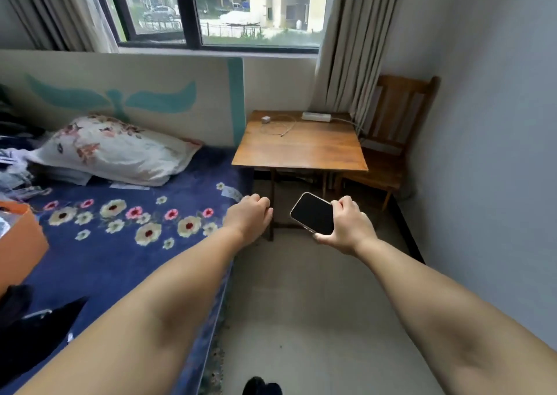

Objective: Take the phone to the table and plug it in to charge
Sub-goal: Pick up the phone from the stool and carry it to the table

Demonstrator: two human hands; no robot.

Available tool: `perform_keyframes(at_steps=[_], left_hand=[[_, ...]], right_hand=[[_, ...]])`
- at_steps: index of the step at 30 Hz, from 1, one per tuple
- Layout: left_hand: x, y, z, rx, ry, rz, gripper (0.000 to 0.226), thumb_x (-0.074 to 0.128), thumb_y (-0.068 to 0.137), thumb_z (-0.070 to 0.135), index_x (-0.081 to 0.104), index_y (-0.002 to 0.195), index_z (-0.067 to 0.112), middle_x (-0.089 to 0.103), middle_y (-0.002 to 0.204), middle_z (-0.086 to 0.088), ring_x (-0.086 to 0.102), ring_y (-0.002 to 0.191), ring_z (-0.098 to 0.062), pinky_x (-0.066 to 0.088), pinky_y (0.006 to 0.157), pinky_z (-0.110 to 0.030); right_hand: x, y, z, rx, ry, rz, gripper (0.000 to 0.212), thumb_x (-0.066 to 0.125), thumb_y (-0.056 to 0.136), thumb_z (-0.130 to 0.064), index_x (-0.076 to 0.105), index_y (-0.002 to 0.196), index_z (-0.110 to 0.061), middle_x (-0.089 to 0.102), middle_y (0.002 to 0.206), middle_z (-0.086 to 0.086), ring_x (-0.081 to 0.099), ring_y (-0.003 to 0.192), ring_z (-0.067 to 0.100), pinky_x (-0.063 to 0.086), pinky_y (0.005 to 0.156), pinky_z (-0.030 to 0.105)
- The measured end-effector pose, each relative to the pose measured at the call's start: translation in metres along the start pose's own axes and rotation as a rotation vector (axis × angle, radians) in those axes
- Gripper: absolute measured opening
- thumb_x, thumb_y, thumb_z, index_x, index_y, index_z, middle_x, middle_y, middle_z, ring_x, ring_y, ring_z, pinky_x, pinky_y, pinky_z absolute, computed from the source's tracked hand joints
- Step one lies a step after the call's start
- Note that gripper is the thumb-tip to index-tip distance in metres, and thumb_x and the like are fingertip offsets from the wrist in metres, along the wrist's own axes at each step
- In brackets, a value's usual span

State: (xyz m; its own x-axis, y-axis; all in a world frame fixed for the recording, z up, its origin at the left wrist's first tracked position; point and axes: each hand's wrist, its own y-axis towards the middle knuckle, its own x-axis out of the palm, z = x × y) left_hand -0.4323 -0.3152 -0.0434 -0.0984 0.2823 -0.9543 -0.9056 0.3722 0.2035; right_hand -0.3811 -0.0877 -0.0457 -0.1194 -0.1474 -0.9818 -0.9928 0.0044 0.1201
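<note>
A black-screened phone [313, 213] is held in my right hand [346, 227], gripped by its right edge, screen up, in the air over the floor in front of the table. My left hand [250, 218] hangs beside it with fingers curled and nothing in it. The small wooden table [304, 150] stands ahead under the window. On its far part lie a white charger plug [265, 119] with a coiled white cable [280, 128] and a white power strip [316, 116]. The cable's free end lies loose on the tabletop.
A bed with a blue flowered cover [120, 235] and a pillow [114, 150] runs along the left. A wooden chair [394, 141] stands right of the table against the wall. An orange box [18, 238] sits on the bed's left. Light floor [301, 304] stretches between bed and wall.
</note>
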Motion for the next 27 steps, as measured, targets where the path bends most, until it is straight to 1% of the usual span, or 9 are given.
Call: perform_keyframes(at_steps=[2, 5, 7, 9, 12, 15, 18, 24, 27], left_hand=[[-0.002, 0.056, -0.025, 0.022, 0.023, -0.014, 0.029, 0.039, 0.095, 0.032, 0.056, 0.106, 0.012, 0.058, 0.108, -0.010, 0.054, 0.102, -0.028, 0.042, 0.068, -0.036], [-0.007, 0.136, -0.052, 0.045, 0.039, -0.019, 0.030, 0.038, 0.095, 0.033, 0.056, 0.108, 0.012, 0.058, 0.110, -0.009, 0.052, 0.106, -0.028, 0.045, 0.071, -0.040], [-0.007, 0.179, -0.061, 0.037, 0.027, 0.000, 0.030, 0.038, 0.095, 0.032, 0.056, 0.108, 0.011, 0.059, 0.110, -0.010, 0.054, 0.100, -0.030, 0.043, 0.068, -0.038], [0.003, 0.219, -0.066, 0.065, 0.038, -0.013, 0.031, 0.038, 0.096, 0.032, 0.056, 0.108, 0.011, 0.060, 0.108, -0.011, 0.056, 0.096, -0.030, 0.043, 0.066, -0.036], [0.030, 0.279, -0.071, 0.105, 0.025, -0.072, 0.031, 0.038, 0.096, 0.032, 0.056, 0.107, 0.010, 0.060, 0.108, -0.012, 0.055, 0.098, -0.031, 0.047, 0.070, -0.039], [0.059, 0.348, -0.076, 0.142, 0.013, -0.110, 0.031, 0.037, 0.096, 0.030, 0.056, 0.108, 0.008, 0.059, 0.110, -0.014, 0.052, 0.103, -0.030, 0.045, 0.076, -0.039], [0.080, 0.424, -0.083, 0.113, 0.033, -0.112, 0.032, 0.036, 0.096, 0.032, 0.056, 0.109, 0.010, 0.058, 0.114, -0.011, 0.050, 0.109, -0.028, 0.044, 0.078, -0.036], [0.103, 0.552, -0.093, 0.038, 0.001, -0.109, 0.031, 0.036, 0.096, 0.034, 0.056, 0.108, 0.013, 0.058, 0.114, -0.008, 0.051, 0.107, -0.027, 0.049, 0.079, -0.040], [0.118, 0.605, -0.106, 0.004, 0.019, -0.160, 0.030, 0.036, 0.096, 0.034, 0.056, 0.108, 0.015, 0.058, 0.115, -0.008, 0.051, 0.108, -0.026, 0.051, 0.081, -0.040]], right_hand=[[0.003, 0.061, -0.003, 0.034, 0.044, 0.011, 0.070, 0.069, 0.066, -0.058, 0.047, 0.111, -0.008, 0.045, 0.114, 0.011, 0.048, 0.105, 0.028, 0.048, 0.081, 0.041], [0.004, 0.136, 0.001, 0.087, 0.099, 0.048, 0.074, 0.069, 0.065, -0.060, 0.047, 0.113, -0.008, 0.045, 0.116, 0.012, 0.047, 0.108, 0.029, 0.047, 0.083, 0.040], [0.004, 0.174, 0.009, 0.124, 0.118, 0.061, 0.075, 0.069, 0.064, -0.061, 0.047, 0.114, -0.009, 0.045, 0.116, 0.011, 0.047, 0.108, 0.028, 0.047, 0.083, 0.040], [0.009, 0.209, 0.023, 0.150, 0.105, 0.054, 0.076, 0.069, 0.064, -0.061, 0.047, 0.115, -0.009, 0.045, 0.116, 0.011, 0.048, 0.109, 0.028, 0.047, 0.082, 0.040], [0.022, 0.266, 0.052, 0.184, 0.062, 0.023, 0.079, 0.069, 0.065, -0.062, 0.046, 0.117, -0.007, 0.045, 0.118, 0.012, 0.048, 0.109, 0.029, 0.048, 0.081, 0.038], [0.036, 0.332, 0.085, 0.203, 0.043, 0.021, 0.078, 0.070, 0.064, -0.061, 0.047, 0.116, -0.008, 0.045, 0.117, 0.011, 0.048, 0.110, 0.028, 0.048, 0.084, 0.039], [0.044, 0.402, 0.118, 0.209, 0.053, 0.039, 0.075, 0.070, 0.063, -0.060, 0.048, 0.114, -0.010, 0.045, 0.115, 0.010, 0.049, 0.109, 0.028, 0.047, 0.086, 0.040], [0.042, 0.533, 0.173, 0.207, 0.013, 0.024, 0.073, 0.069, 0.066, -0.060, 0.047, 0.115, -0.011, 0.047, 0.116, 0.010, 0.050, 0.106, 0.027, 0.050, 0.080, 0.037], [0.048, 0.590, 0.192, 0.208, 0.027, -0.005, 0.072, 0.070, 0.065, -0.060, 0.048, 0.114, -0.011, 0.047, 0.117, 0.010, 0.050, 0.106, 0.027, 0.049, 0.081, 0.038]])
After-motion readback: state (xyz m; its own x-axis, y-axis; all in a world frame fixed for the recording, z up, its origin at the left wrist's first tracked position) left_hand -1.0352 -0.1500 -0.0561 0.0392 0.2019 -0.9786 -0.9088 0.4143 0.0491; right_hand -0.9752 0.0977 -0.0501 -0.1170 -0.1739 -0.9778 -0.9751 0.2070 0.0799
